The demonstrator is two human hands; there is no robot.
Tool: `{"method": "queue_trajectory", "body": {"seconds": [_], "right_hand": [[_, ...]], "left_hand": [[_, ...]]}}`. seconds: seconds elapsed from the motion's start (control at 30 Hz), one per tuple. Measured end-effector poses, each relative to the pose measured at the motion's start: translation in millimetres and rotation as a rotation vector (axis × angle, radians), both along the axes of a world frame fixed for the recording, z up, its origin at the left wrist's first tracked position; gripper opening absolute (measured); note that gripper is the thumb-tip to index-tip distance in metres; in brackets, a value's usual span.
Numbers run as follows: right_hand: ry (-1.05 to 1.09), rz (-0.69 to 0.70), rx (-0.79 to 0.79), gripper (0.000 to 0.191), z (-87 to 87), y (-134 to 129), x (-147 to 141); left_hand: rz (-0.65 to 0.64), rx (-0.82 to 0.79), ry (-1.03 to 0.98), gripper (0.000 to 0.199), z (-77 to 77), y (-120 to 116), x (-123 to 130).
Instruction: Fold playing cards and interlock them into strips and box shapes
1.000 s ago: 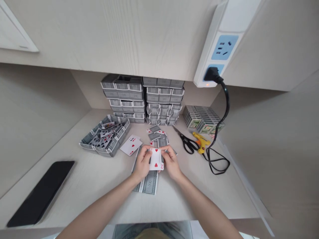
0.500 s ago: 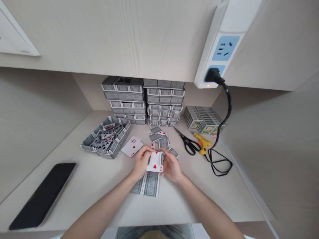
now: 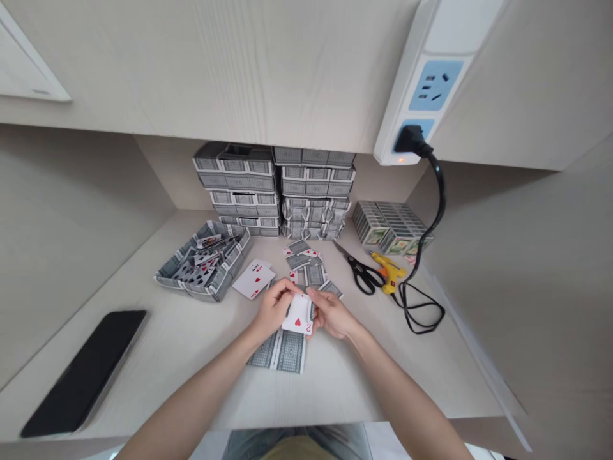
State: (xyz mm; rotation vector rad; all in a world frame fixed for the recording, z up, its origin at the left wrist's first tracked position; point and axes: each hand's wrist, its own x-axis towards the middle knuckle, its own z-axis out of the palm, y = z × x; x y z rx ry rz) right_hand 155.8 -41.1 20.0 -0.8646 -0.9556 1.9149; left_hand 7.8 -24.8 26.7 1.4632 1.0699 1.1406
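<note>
A two of hearts card [image 3: 297,314] is held between both hands, its face toward me. My left hand [image 3: 275,310] pinches it at the upper left. On the other side my right hand [image 3: 331,313] grips its upper right edge, thumb on top, and a patterned card back shows behind. Below the hands, joined grey-patterned cards [image 3: 283,352] lie on the table. Loose cards [image 3: 315,275] are scattered just beyond my fingers, some face down. Face-up cards [image 3: 253,279] rest to the left of them.
A card-made tray [image 3: 211,292] holds loose cards at left. Behind stand stacked card boxes [image 3: 253,183]. Black scissors [image 3: 366,276], a yellow glue gun [image 3: 391,271] with cable and card packs [image 3: 390,225] are at right. A black phone [image 3: 83,370] lies front left. A power strip [image 3: 426,96] hangs above.
The fingers have shifted on the two of hearts, with my right thumb now on its upper corner. The card is slightly more tilted. The view has moved a little.
</note>
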Motion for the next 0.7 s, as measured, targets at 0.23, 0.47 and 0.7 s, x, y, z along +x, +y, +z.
{"method": "queue_trajectory", "body": {"seconds": [0.23,0.47,0.7], "right_hand": [[-0.214,-0.13,0.146,0.04,-2.4,1.5,1.0],[-0.396,-0.161,0.336,0.041,-8.7,1.2,-0.4],[-0.441,-0.164,0.38,0.039,-13.2,2.2,1.7]], "left_hand": [[-0.116,-0.007,0.058,0.015,2.1,5.7,-7.3],[-0.075,0.038,0.307,0.03,-0.4,6.1,-2.9],[-0.068,0.077,0.36,0.029,-6.8,2.8,1.9]]}}
